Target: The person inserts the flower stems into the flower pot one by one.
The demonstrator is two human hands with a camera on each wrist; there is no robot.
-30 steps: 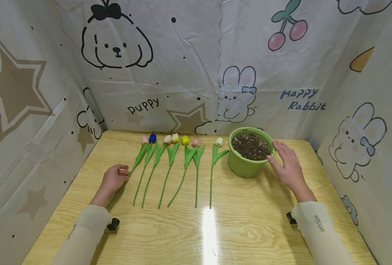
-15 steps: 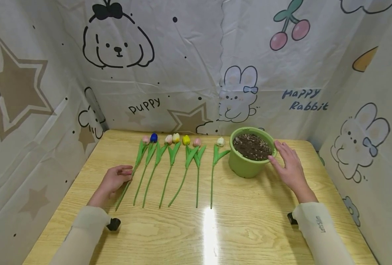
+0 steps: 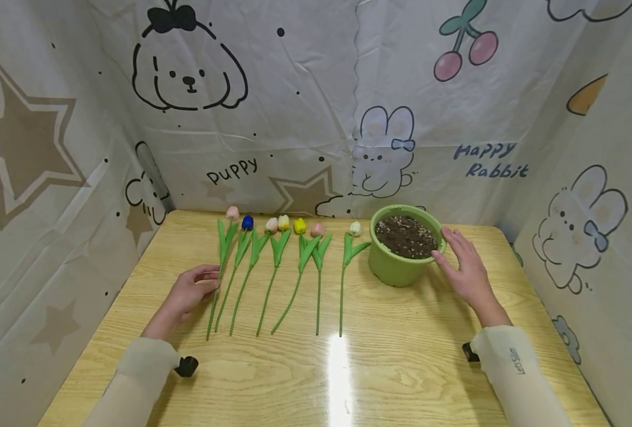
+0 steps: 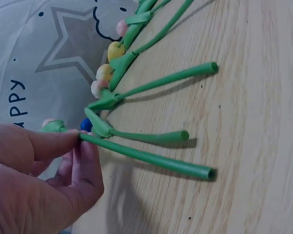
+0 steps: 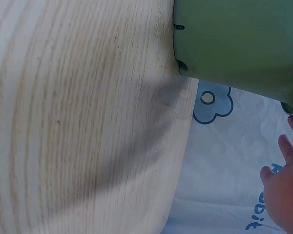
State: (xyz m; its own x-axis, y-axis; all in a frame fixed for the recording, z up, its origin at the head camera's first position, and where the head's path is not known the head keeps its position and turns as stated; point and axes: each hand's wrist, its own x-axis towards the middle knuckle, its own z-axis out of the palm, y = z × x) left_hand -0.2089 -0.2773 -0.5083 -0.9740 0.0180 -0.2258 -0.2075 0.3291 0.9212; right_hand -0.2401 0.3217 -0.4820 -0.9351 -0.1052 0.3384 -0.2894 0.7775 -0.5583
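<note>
My left hand (image 3: 190, 290) pinches the green stem of a pink artificial tulip (image 3: 232, 213) between thumb and fingers. In the left wrist view, that stem (image 4: 151, 157) slants out past the fingertips, and the bloom is partly hidden behind the hand. Just to its right lies a blue tulip (image 3: 248, 223). The fingers of my right hand (image 3: 467, 276) touch the right rim of a green flowerpot (image 3: 396, 270) filled with dark soil (image 3: 405, 237). Seen from the right wrist, they meet the rim at the frame's edge, spread and not curled round it.
Several more tulips lie in a row on the wooden table (image 3: 273, 379), among them a yellow one (image 3: 299, 226) and a white one (image 3: 355, 229) beside the pot. A printed cloth (image 3: 294, 118) hangs behind and along both sides.
The pink tulip in my left hand has swung more upright; its bloom moved up and its stem end shifted right. My left hand moved slightly right. The right hand stays at the pot.
</note>
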